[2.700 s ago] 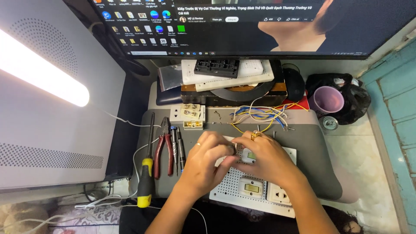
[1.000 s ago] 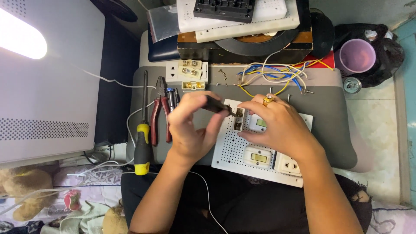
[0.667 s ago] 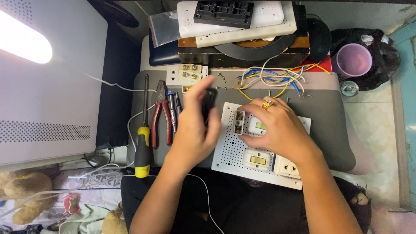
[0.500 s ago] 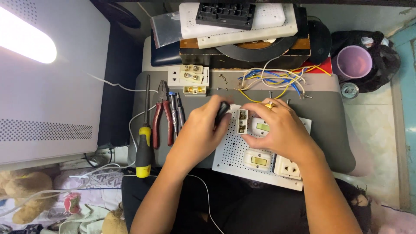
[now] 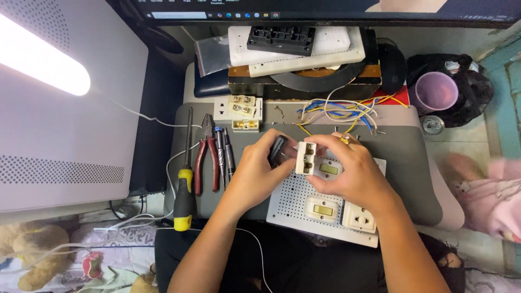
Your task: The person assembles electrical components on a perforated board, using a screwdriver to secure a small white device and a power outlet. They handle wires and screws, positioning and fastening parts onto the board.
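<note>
Arms: both my forearms come up from the near edge and meet over the middle of the grey mat [image 5: 412,157].
Left hand: my left hand [image 5: 255,176] is curled, fingers closed around a small dark tool [image 5: 278,151], which I take for a screwdriver handle; its tip is hidden.
Right hand: my right hand [image 5: 353,171] is arched over the white perforated board [image 5: 293,203], thumb and fingers pinching a cream switch module [image 5: 305,158] turned so its brass terminals face up.
Module place: it sits at the far left corner of the board, just beside the dark tool.
Board: two more fittings are set in its near part, a rocker switch [image 5: 321,209] and a socket [image 5: 360,218] to its right.
Tools, left: a yellow-handled screwdriver [image 5: 184,192], red pliers [image 5: 206,154] and thin drivers lie side by side.
Far side: loose coloured wires [image 5: 339,111] lie beyond my hands; spare cream parts [image 5: 239,111] sit far left.
Packages: a clear plastic bag [image 5: 213,54] lies far left; a lilac cup [image 5: 432,91] stands far right.
</note>
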